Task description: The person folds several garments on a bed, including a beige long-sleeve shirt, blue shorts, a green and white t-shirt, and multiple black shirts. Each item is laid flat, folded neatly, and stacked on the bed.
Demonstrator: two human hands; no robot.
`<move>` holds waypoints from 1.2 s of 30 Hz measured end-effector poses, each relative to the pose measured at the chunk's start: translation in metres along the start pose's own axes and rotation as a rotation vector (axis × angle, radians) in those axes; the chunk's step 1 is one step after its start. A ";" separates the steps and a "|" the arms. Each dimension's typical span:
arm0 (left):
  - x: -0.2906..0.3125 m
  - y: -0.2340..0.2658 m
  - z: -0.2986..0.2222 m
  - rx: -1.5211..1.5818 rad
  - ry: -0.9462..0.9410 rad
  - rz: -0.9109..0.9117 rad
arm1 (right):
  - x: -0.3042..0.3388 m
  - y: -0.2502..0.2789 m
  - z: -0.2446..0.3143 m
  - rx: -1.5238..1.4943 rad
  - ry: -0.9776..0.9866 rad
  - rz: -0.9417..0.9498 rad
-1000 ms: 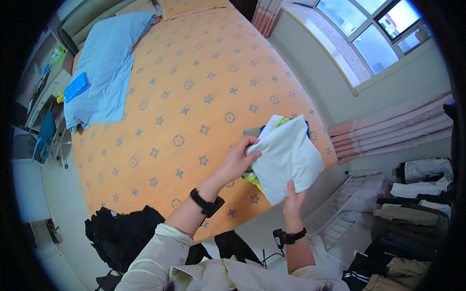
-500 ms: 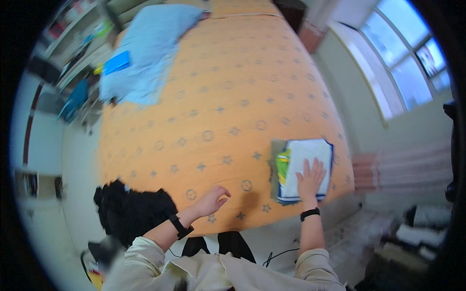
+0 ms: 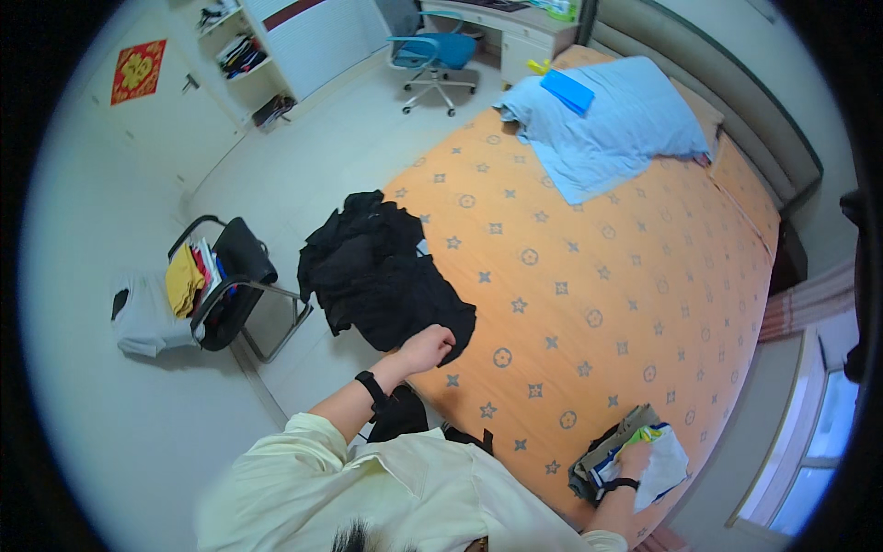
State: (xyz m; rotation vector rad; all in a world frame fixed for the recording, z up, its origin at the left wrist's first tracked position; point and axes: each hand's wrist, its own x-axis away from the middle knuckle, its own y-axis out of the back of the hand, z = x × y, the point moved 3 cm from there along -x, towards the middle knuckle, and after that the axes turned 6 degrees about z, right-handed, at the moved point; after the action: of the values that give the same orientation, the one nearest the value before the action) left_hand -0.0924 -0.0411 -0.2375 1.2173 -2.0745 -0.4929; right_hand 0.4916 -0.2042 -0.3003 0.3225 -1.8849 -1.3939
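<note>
In the head view we are looking down over our own pale yellow shirt (image 3: 368,488) at the six o'clock edge of the picture, with a large bed under an orange star-patterned cover (image 3: 607,276) filling the middle and the three o'clock side.

Our left hand (image 3: 428,348) is reaching out toward eleven o'clock from our chest, a black watch on its wrist. Its fingers are curling down onto the near edge of a heap of black clothes (image 3: 377,271), which is lying half on the corner of the bed and half hanging toward the floor. The grip is closing on that black cloth, though we cannot tell how firmly it is pinching.

Our right hand (image 3: 635,455) is lying at about four o'clock, flat on a small stack of folded clothes (image 3: 625,460) near the bed's edge; the fingers are spread and pressing, not grasping. The stack is showing white, green and grey layers.

At one o'clock a light blue blanket (image 3: 616,120) is lying crumpled on the bed with a blue book (image 3: 567,90) on it. At twelve o'clock a blue office chair (image 3: 437,51) is standing by a desk. At nine o'clock a black chair (image 3: 230,276) is carrying yellow and red clothes, with a grey garment (image 3: 143,313) lying on the floor beside it.
</note>
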 end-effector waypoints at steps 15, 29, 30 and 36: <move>0.036 0.162 0.261 -0.006 0.476 -0.179 | 0.227 -0.018 0.414 -0.395 0.907 0.451; -0.024 0.217 0.330 -0.252 0.384 -0.051 | 0.328 0.040 0.525 -0.393 0.945 0.591; -0.027 0.226 0.320 -0.161 0.359 -0.101 | 0.326 0.041 0.521 -0.481 0.879 0.641; -0.027 0.273 0.231 0.770 0.203 -0.144 | 0.318 0.063 0.491 -0.628 0.914 0.516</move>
State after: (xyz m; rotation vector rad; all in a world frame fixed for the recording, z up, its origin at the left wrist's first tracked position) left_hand -0.4156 0.1135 -0.2416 1.7602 -2.0581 0.4104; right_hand -0.0527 -0.0234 -0.1689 0.1017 -0.6695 -1.1138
